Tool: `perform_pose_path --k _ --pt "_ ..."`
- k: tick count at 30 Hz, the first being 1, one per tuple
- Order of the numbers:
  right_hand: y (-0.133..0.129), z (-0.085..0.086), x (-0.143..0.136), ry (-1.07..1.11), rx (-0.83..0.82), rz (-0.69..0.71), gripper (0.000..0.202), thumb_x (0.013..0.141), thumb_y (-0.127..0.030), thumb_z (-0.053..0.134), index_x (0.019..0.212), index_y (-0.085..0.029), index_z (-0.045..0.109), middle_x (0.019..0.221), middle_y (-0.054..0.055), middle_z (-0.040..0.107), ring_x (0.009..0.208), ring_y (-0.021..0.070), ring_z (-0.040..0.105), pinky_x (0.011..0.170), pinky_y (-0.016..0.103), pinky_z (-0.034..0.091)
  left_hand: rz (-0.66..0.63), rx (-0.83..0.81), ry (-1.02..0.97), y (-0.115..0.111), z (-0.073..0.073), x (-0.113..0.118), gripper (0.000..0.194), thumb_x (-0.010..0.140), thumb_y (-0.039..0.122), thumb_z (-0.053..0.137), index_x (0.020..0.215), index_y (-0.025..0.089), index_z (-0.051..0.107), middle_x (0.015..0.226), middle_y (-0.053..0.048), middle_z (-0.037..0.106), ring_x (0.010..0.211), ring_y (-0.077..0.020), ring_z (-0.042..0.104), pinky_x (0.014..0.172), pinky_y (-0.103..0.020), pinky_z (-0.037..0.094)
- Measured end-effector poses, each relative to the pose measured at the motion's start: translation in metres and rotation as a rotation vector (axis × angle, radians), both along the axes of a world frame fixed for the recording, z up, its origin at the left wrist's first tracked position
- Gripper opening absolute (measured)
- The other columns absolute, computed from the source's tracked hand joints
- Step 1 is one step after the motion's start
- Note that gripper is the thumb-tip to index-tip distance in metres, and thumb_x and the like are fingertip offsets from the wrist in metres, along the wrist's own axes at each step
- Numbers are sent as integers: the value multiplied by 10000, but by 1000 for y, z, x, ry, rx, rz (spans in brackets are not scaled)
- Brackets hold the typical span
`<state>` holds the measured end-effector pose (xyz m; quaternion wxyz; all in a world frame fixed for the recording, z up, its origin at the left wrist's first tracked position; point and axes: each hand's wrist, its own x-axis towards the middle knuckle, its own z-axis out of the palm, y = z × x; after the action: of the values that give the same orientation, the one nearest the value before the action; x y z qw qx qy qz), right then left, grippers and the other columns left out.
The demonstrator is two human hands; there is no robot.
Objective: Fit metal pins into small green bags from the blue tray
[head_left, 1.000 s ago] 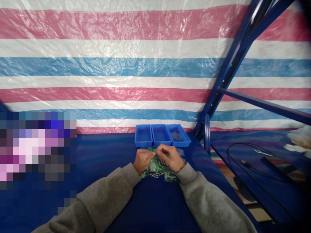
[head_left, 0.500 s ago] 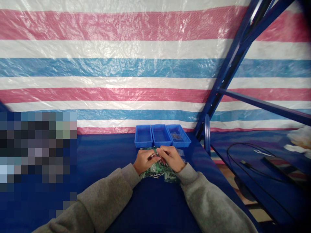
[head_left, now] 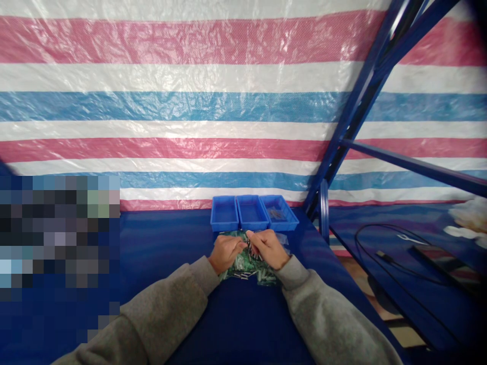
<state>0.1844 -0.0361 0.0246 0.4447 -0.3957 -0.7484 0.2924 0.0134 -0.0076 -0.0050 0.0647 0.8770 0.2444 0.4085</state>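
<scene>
My left hand (head_left: 225,252) is closed, its thumb and fingers pinched together; whatever it may hold is too small to name. Close beside it, my right hand (head_left: 271,249) is curled shut too, with small dark and silvery bits at its fingertips that I cannot make out. Below both hands lies a green, partly see-through plastic bag (head_left: 249,262), with many small pale, rod-like pieces in or on it. Several slim silvery pieces (head_left: 244,276) lie along its near edge. My hands cover part of the bag.
Beyond my hands, three blue trays stand side by side: a left tray (head_left: 224,227), a middle tray (head_left: 254,226) and a right tray (head_left: 292,223) holding small brownish pieces. A blue metal frame (head_left: 323,208) rises at the right. A black cable (head_left: 357,230) crosses the neighbouring table.
My left fingertips have curled in and drawn slightly away from the right ones. The light, thin piece at the left fingers no longer shows. Trays and bag stay in place.
</scene>
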Motion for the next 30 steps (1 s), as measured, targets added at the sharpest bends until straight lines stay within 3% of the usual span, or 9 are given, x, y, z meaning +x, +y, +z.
perform_pose_path --k 5,10,15,21,25,30 --pt "-3 6 2 -18 71 28 330 885 -413 460 689 -161 543 553 -24 494 508 97 459 514 215 348 10 14 -74 3 -4 1 521 945 325 320 458 150 383 414 41 345 380 -61 340 456 -226 264" --pt "-3 6 3 4 43 39 241 883 -401 466 813 -178 527 571 -31 487 509 105 458 525 220 364 -7 35 -59 7 -9 1 540 929 372 360 439 147 381 416 47 302 387 -64 302 449 -236 234" --pt "-1 3 1 -14 41 38 279 890 -408 448 745 -179 518 564 -29 483 502 102 457 513 216 361 -48 10 -45 7 -8 0 562 923 433 341 438 149 367 418 47 296 391 -64 304 445 -231 237" --pt "1 3 0 -33 79 -80 357 874 -403 482 600 -173 477 519 -30 471 477 91 425 503 213 340 -21 13 22 2 2 2 540 866 532 403 484 150 411 429 48 361 400 -61 343 451 -215 260" --pt "-1 7 0 -16 93 -69 384 875 -394 484 567 -164 494 515 -23 484 484 90 423 502 213 335 56 63 82 0 1 6 458 863 455 474 527 143 477 444 34 442 417 -67 401 457 -211 272" --pt "-2 8 2 -77 190 -73 370 864 -377 511 573 -158 577 538 2 534 502 102 445 532 231 344 93 125 141 1 -1 8 405 908 334 426 565 144 523 463 13 503 425 -86 454 460 -223 277"
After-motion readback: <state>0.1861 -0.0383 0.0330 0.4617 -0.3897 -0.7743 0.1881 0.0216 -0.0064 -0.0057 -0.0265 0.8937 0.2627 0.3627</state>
